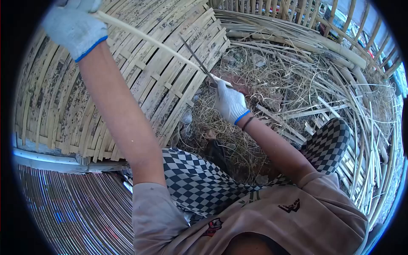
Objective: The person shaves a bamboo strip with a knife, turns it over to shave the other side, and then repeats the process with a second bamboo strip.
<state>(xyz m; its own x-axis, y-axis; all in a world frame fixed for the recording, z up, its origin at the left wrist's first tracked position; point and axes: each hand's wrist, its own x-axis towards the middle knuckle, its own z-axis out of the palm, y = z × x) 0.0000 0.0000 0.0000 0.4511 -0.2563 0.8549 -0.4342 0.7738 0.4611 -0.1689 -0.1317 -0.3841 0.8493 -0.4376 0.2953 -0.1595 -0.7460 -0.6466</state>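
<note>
My left hand [74,29], in a white knit glove with a blue cuff, is closed round one end of a long pale bamboo strip [148,39] at the upper left. The strip runs down to the right to my right hand [229,100]. That hand, gloved the same way, grips a knife [193,54] whose dark, narrow blade points up and left. Blade and strip cross just above the right hand's fingers. Whether the right fingers also touch the strip is too small to tell.
A woven bamboo panel [140,80] leans at the left. Thin shavings [272,76] cover the ground, with split strips [374,157] piled at the right. Bamboo poles [323,46] lie before a slatted fence [293,10]. My checkered trouser legs [195,182] are below.
</note>
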